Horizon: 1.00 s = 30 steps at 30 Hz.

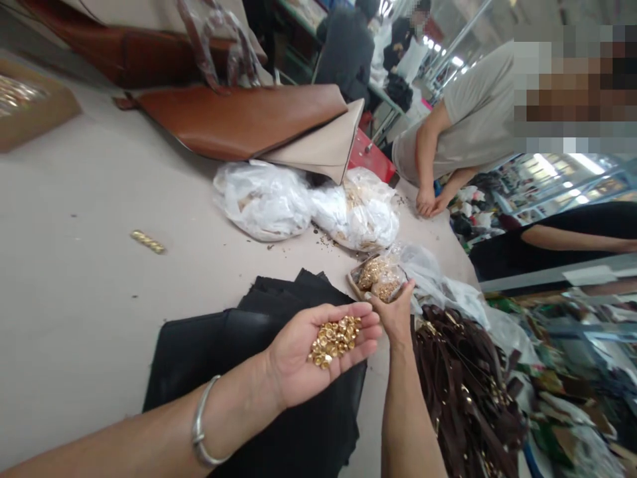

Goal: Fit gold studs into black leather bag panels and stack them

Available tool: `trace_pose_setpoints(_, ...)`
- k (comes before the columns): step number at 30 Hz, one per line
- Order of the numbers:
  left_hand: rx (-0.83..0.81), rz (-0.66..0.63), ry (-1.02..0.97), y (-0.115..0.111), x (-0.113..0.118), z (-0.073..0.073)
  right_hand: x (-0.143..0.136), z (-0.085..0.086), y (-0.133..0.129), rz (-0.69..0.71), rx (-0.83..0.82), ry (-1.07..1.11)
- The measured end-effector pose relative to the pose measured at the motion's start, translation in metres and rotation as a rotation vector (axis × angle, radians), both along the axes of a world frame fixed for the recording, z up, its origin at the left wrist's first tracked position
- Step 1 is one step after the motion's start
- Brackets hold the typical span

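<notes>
Palm up, my left hand (323, 352) carries a pile of small round gold rivet caps (336, 340), its fingers stretched out beneath them. Beyond it, my right hand (393, 312) grips the near end of a small cardboard box (354, 282), thumb up and fingers partly hidden. Clear plastic bags of gold metal pieces (378, 277) fill that box. A stack of black leather sheets (199, 358) lies under my left hand and forearm.
Brown leather bags (243, 119) stand at the back. Two white plastic bags (269, 206) sit before them. Dark brown straps (458, 385) pile up at right. A twisted gold piece (148, 241) lies at left. A co-worker's hands (432, 202) rest at the table's far edge.
</notes>
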<state>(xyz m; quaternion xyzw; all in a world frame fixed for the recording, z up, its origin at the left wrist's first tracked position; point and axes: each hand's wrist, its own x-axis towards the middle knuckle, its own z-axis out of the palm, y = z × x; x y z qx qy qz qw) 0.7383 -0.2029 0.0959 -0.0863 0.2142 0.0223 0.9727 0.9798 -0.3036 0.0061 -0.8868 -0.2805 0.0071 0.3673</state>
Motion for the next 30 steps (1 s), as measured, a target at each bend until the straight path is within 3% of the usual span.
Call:
trace_pose_setpoints(7, 0.048, 0.178, -0.026, 0.060, 0.004, -0.008, 0.008, -0.012, 0.009, -0.009, -0.007, 0.049)
trace_pose_setpoints(13, 0.038, 0.168, -0.087, 0.073, -0.005, -0.018, 0.022, -0.026, -0.008, -0.162, 0.057, 0.101)
trace_pose_setpoints(18, 0.068, 0.170, -0.018, 0.087, -0.022, -0.020, 0.025, -0.037, -0.014, -0.243, 0.168, 0.066)
trace_pose_setpoints(21, 0.095, 0.176, 0.031, 0.099, -0.033, -0.017, 0.027, -0.029, -0.016, -0.250, 0.261, 0.039)
trace_pose_setpoints(27, 0.163, 0.240, 0.107, 0.116, -0.054, -0.006, 0.011, 0.007, -0.028, -0.218, 0.373, 0.042)
trace_pose_setpoints(30, 0.160, 0.265, 0.117, 0.117, -0.065, -0.002, -0.003, 0.013, -0.036, -0.206, 0.376, 0.077)
